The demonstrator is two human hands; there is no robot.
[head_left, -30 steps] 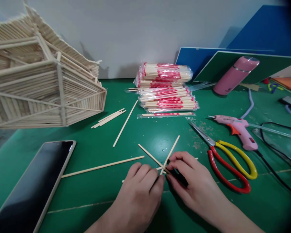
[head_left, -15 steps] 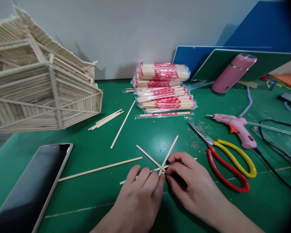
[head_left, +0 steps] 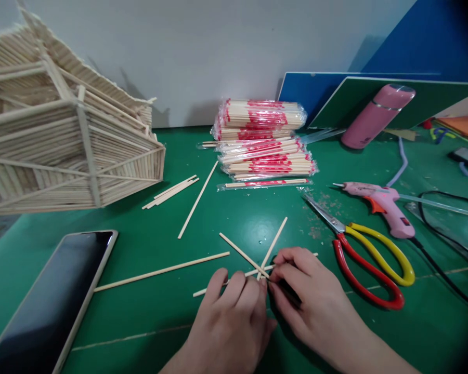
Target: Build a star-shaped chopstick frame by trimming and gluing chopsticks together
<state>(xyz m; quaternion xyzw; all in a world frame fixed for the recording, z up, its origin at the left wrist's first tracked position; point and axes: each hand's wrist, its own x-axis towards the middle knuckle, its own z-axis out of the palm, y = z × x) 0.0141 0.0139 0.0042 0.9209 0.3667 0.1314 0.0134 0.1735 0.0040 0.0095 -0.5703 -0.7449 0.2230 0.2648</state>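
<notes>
Three thin wooden sticks cross one another on the green table between my hands: one slants up left (head_left: 239,250), one slants up right (head_left: 276,238), and a longer one (head_left: 200,293) runs beneath my fingers. Over the crossing's near side, my left hand (head_left: 232,314) has its fingers curled down, pressing on the sticks. At the crossing's right side, my right hand (head_left: 310,296) pinches the lower end of the stick that slants up left. My fingers hide part of where the sticks meet.
A stick model (head_left: 117,150) stands at the left above a phone (head_left: 50,301). Wrapped chopsticks (head_left: 265,161) are piled at the back. Loose sticks (head_left: 198,200) lie mid-table. Scissors (head_left: 343,231), a glue gun (head_left: 386,200) with its cable and a pink flask (head_left: 378,117) are at right.
My left hand has shifted slightly right and down, and its thumb now shows near my right hand. My right hand stays at the crossing; the sticks have barely moved.
</notes>
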